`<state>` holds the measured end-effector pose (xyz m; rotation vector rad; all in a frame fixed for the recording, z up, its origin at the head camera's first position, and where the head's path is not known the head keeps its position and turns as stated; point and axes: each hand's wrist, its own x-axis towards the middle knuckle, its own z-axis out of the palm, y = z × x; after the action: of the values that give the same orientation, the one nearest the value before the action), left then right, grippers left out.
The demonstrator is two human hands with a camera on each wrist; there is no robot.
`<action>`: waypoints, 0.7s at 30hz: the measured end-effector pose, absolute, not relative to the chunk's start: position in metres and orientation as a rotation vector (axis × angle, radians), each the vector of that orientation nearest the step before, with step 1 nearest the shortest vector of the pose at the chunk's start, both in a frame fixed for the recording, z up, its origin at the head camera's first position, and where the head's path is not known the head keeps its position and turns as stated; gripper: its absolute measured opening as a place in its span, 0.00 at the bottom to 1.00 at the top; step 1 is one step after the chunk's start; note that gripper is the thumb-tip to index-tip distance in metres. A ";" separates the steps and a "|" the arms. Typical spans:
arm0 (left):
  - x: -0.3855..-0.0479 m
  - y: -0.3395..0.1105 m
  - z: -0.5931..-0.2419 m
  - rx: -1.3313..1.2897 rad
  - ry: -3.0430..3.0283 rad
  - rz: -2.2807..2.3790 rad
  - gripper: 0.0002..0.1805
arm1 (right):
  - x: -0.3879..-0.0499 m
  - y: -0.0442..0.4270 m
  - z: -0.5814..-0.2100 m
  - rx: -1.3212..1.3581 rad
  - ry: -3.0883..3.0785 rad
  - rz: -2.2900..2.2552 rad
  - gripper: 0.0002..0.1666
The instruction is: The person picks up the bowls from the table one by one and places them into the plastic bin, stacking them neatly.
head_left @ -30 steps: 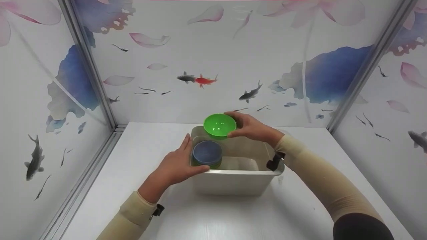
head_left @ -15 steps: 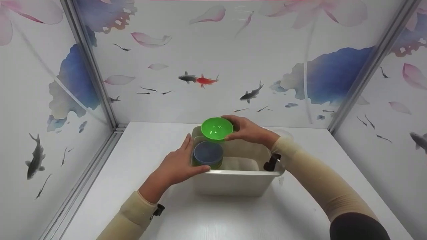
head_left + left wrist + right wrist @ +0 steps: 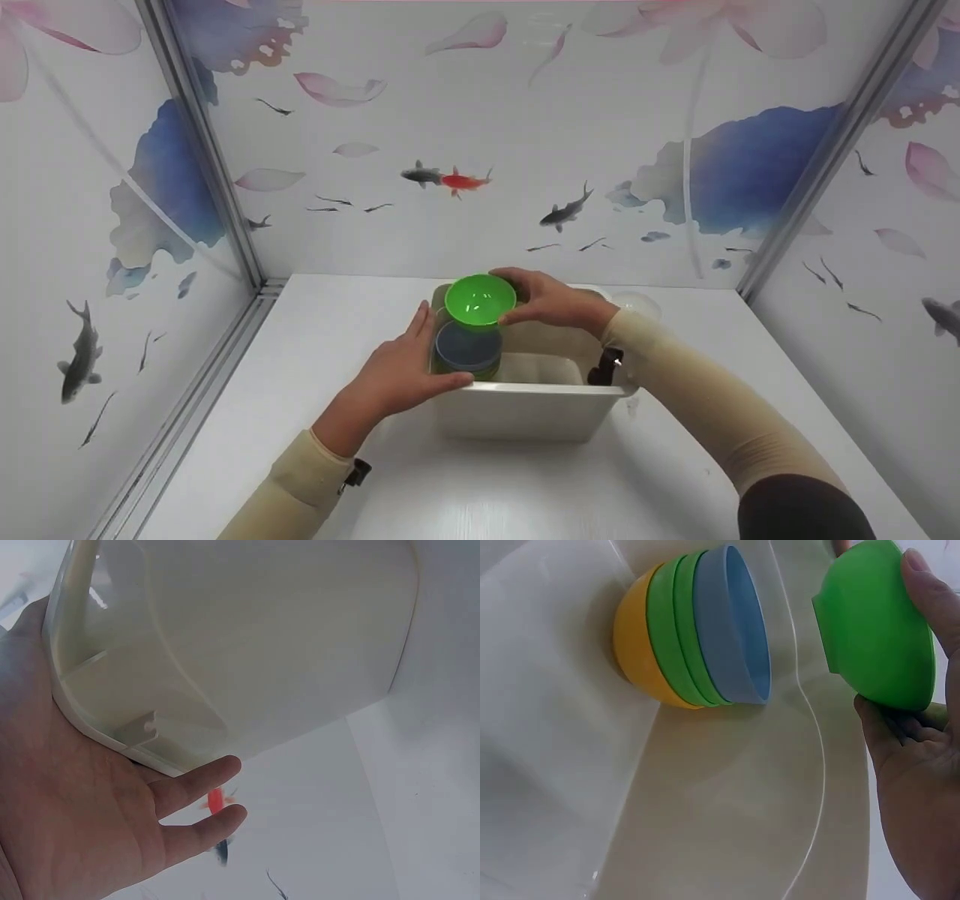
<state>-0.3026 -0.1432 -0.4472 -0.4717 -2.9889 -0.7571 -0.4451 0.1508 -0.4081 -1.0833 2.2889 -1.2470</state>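
A bright green bowl (image 3: 480, 301) is pinched at its right side by my right hand (image 3: 553, 301), thumb in front and fingers behind. It hangs above the back left part of a cream plastic bin (image 3: 517, 412). Inside the bin stands a nested stack: a blue bowl (image 3: 714, 626) on top, green bowls (image 3: 662, 634) under it and an orange bowl (image 3: 634, 637) at the bottom. The held bowl is apart from this stack. My left hand (image 3: 397, 375) rests on the bin's left corner, fingers straight along the outer wall, thumb stretched along the front rim.
The bin stands on a white table (image 3: 480, 487). Behind my right wrist lies a clear, round-edged thing (image 3: 639, 302), partly hidden. White panels (image 3: 480, 112) printed with fish and petals enclose the table at the back and both sides, with metal posts (image 3: 202, 142) at the corners.
My right hand has carried the green bowl down and slightly left, closer to the stack. My left hand has stayed on the bin's corner.
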 end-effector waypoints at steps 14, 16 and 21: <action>-0.303 -0.143 -0.448 -0.478 -2.984 -0.766 0.78 | -0.444 0.141 -0.417 -1.058 2.359 -1.101 0.58; -0.303 -0.143 -0.448 -0.480 -2.984 -0.778 0.78 | -0.443 0.140 -0.418 -1.047 2.384 -1.053 0.58; -0.303 -0.142 -0.446 -0.482 -2.986 -0.783 0.78 | -0.443 0.134 -0.421 -1.045 2.414 -0.983 0.58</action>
<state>-0.3030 -0.1423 -0.4458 -0.4818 -2.9855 -0.7829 -0.4428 0.1345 -0.4205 -1.0454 2.4139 -0.9832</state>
